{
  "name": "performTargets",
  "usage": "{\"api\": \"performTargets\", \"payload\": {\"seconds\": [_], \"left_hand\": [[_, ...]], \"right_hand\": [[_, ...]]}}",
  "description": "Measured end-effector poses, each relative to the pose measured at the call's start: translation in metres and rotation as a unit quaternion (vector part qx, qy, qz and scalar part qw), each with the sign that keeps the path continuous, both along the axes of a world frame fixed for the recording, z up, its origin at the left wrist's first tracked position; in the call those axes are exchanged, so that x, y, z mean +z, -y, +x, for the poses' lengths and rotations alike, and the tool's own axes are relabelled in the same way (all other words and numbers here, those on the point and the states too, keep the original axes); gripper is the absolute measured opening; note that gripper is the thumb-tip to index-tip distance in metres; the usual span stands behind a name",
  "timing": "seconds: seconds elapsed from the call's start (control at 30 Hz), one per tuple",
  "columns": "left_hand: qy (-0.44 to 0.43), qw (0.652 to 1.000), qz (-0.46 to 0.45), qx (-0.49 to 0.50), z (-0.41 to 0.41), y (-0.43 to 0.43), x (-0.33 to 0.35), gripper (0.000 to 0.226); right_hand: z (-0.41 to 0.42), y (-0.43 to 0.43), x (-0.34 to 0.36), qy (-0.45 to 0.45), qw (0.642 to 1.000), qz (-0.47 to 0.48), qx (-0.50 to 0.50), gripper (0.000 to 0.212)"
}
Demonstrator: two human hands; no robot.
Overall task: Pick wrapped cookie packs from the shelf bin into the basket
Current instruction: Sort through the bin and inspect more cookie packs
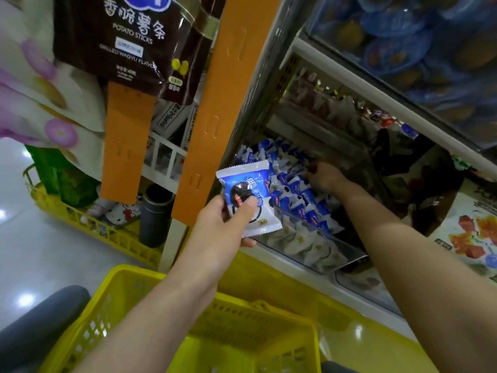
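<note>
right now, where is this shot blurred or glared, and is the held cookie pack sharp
Head view: the cookie pack in the left hand is fairly sharp; the flowered bag at upper left is smeared with blur; white spots glare off the floor; the right hand in the bin sits in dimmer light; the orange strip leans, likely wide-angle distortion.

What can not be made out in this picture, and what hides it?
Head view only.
1. Fingertips of the right hand: buried among packs in the shelf bin; grip unknown.
2. Basket contents: left forearm and bottom edge hide its floor.
3. Cookie pack print: partly under the left hand's thumb.
</note>
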State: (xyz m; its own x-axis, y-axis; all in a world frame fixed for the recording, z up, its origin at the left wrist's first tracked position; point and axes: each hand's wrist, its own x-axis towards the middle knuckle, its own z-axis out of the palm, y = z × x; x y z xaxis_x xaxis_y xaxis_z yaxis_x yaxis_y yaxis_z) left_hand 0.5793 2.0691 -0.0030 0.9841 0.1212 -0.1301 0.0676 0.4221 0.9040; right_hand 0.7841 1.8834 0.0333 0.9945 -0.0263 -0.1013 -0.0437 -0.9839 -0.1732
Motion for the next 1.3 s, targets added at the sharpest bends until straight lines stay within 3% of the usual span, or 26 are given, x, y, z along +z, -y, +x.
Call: {"api": "performTargets", "payload": {"seconds": [0.17, 0.4, 0.53, 0.63, 0.7, 0.8, 0.87, 0.97, 1.03, 1.17, 1.23, 1.3], "left_hand": [[-0.003, 1.000, 0.003, 0.006, 0.003, 0.000, 0.001, 0.016], [-0.021, 0.999, 0.027, 0.002, 0.002, 0.002, -0.002, 0.013], [-0.027, 0.999, 0.037, -0.007, 0.000, 0.002, -0.003, 0.014], [-0.033, 0.998, 0.038, -0.022, -0.001, 0.003, -0.002, 0.016], [-0.037, 0.998, 0.038, -0.029, 0.000, 0.003, -0.001, 0.016], [-0.033, 0.998, 0.049, -0.030, -0.001, 0.005, 0.000, 0.014], [-0.035, 0.997, 0.062, -0.022, -0.001, 0.006, 0.001, 0.015], [-0.066, 0.997, 0.038, -0.017, 0.001, 0.007, 0.002, 0.027], [-0.082, 0.996, -0.003, -0.028, 0.000, 0.007, 0.004, 0.045], [-0.028, 0.995, -0.007, -0.097, -0.009, 0.007, 0.006, 0.072], [-0.012, 0.994, -0.002, -0.113, -0.014, 0.009, 0.007, 0.068], [0.008, 0.993, 0.017, -0.120, -0.020, 0.010, 0.008, 0.047]], "right_hand": [[0.007, -0.001, 0.000, -0.039, 0.997, 0.059, -0.032, 0.036], [0.007, -0.012, 0.000, -0.050, 0.998, 0.016, -0.047, 0.035], [0.007, -0.012, -0.002, -0.029, 0.996, 0.067, -0.050, 0.045], [-0.005, -0.009, -0.001, 0.055, 0.987, 0.148, -0.037, 0.027], [-0.018, -0.009, 0.006, 0.151, 0.976, 0.154, 0.011, 0.019], [-0.046, -0.015, 0.024, 0.286, 0.945, 0.131, 0.089, 0.021], [-0.073, -0.023, 0.036, 0.320, 0.917, 0.207, 0.115, 0.020], [-0.120, -0.034, 0.047, 0.256, 0.873, 0.401, 0.108, 0.012], [-0.148, -0.040, 0.046, 0.175, 0.857, 0.474, 0.103, 0.008], [-0.184, -0.051, 0.030, 0.022, 0.867, 0.493, 0.070, 0.023], [-0.193, -0.054, 0.023, -0.008, 0.871, 0.486, 0.075, 0.020], [-0.199, -0.054, 0.021, 0.010, 0.877, 0.471, 0.100, 0.012]]}}
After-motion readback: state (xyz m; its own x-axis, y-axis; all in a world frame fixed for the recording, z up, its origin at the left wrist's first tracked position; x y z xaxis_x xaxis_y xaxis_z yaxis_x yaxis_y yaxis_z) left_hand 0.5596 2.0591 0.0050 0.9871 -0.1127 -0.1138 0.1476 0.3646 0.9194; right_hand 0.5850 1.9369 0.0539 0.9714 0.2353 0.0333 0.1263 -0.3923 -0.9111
